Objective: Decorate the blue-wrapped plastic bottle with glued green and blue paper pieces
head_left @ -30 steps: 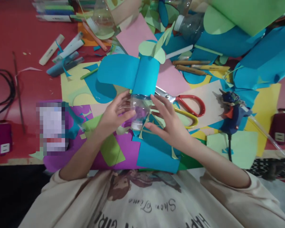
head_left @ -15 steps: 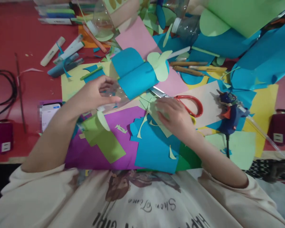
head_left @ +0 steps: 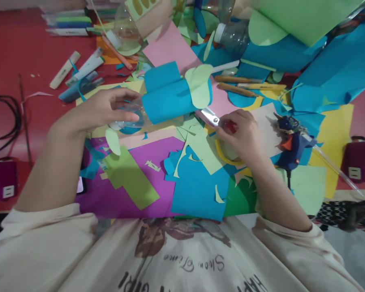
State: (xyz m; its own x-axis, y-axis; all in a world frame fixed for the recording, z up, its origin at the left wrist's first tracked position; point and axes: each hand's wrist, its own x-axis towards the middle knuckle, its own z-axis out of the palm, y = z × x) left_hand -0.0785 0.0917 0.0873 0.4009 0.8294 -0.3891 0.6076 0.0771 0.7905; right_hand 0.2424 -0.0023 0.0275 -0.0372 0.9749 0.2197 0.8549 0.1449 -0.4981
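Observation:
My left hand (head_left: 109,109) is wrapped round the neck end of a clear plastic bottle (head_left: 143,115), which lies on its side. Blue paper (head_left: 170,101) covers the bottle's middle, and a pale green paper shape (head_left: 200,85) sits at its far right end. My right hand (head_left: 241,134) is closed over the red handle of a pair of scissors (head_left: 212,117), hiding most of that handle. The metal blades point left towards the bottle, partly under it. Just below the right hand shows a yellow loop (head_left: 225,154). A pale green oval cutout (head_left: 113,141) is below my left hand.
A blue glue gun (head_left: 295,142) with a cord stands at the right. Markers (head_left: 85,67) lie at upper left, and brown and yellow pens (head_left: 246,83) behind my right hand. Purple paper (head_left: 124,198), blue paper (head_left: 200,190) and scraps cover the near edge. Another bottle (head_left: 234,38) lies behind.
My right hand has moved right, from the pale green paper onto the scissors' red handle. My left hand has shifted left along the bottle, and the wrapped bottle has turned slightly.

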